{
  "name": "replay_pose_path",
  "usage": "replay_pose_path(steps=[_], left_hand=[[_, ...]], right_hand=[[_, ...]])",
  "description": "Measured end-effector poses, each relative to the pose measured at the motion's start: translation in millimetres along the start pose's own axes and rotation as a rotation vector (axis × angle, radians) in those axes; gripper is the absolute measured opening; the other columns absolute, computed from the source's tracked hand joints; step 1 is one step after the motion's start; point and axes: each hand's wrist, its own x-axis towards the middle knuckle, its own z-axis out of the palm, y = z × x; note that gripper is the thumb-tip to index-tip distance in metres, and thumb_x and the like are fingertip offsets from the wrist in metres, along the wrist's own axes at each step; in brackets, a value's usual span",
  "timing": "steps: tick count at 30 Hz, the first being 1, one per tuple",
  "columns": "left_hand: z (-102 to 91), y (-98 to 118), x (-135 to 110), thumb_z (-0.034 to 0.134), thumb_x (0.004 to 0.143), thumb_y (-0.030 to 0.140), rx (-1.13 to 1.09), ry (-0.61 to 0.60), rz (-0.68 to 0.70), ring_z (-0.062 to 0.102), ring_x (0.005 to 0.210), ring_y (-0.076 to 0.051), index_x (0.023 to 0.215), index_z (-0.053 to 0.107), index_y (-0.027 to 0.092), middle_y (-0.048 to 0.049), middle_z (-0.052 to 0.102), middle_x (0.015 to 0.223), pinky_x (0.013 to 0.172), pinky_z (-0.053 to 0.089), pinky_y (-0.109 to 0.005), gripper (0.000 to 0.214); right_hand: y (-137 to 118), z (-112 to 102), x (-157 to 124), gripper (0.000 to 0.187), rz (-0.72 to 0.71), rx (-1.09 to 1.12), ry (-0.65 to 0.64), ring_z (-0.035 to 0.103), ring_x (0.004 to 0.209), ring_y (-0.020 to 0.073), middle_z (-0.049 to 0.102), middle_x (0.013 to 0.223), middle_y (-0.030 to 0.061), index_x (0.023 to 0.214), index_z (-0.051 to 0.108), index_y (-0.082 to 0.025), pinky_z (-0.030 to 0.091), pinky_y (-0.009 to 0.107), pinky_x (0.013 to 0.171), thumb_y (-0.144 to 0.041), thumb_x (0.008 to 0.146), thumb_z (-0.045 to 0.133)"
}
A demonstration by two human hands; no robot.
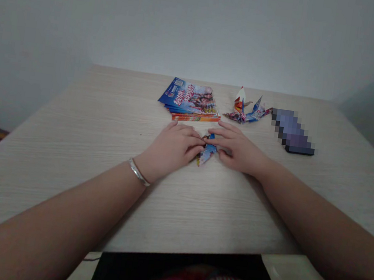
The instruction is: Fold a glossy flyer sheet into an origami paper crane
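Both my hands rest on a pale wooden table (79, 144), meeting over a small folded piece of colourful printed paper (207, 152). My left hand (171, 149), with a silver bracelet at the wrist, has its fingers curled and pressed onto the paper's left part. My right hand (237, 149) lies over the paper's right part with fingers stretched and pressed down on it. Most of the paper is hidden under the fingers. A finished folded paper crane (246, 110) stands just behind my right hand.
A stack of colourful printed sheets (191, 100) lies behind my hands. A dark phone (293, 132) lies at the right, beyond the crane. A plain wall runs along the table's far edge. The table's front edge is near my lap.
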Motion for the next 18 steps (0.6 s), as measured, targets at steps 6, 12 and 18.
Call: replay_pose_path(steps=[6,12,18], left_hand=[[-10.6,11.9,0.5,0.064,0.090,0.061,0.008,-0.015,-0.052,0.065,0.110,-0.030,0.111,0.075,0.017,-0.0105,0.074,0.113,0.099,0.045,-0.046,0.050],[-15.3,19.0,-0.8,0.068,0.091,0.045,0.177,-0.091,-0.037,0.066,0.105,-0.030,0.111,0.073,0.019,-0.0084,0.075,0.112,0.095,0.046,-0.047,0.033],[-16.3,16.9,-2.2,0.065,0.094,0.041,0.231,-0.088,-0.036,0.069,0.101,-0.030,0.106,0.072,0.019,-0.0073,0.077,0.105,0.090,0.048,-0.045,0.026]], right_hand=[[2.3,-10.6,0.8,0.036,-0.016,-0.038,-0.028,0.060,0.127,0.0293,0.074,0.123,0.0082,0.126,0.072,-0.022,0.044,0.053,0.113,-0.026,0.092,0.062],[-2.4,-14.5,2.6,0.030,-0.052,-0.177,-0.014,0.065,0.105,0.0288,0.076,0.107,0.0133,0.114,0.077,-0.017,0.050,0.046,0.095,-0.034,0.097,0.060],[-6.8,-18.6,2.3,0.029,-0.026,-0.199,-0.070,0.064,0.097,0.0258,0.074,0.104,0.0114,0.114,0.078,-0.021,0.048,0.041,0.087,-0.035,0.096,0.059]])
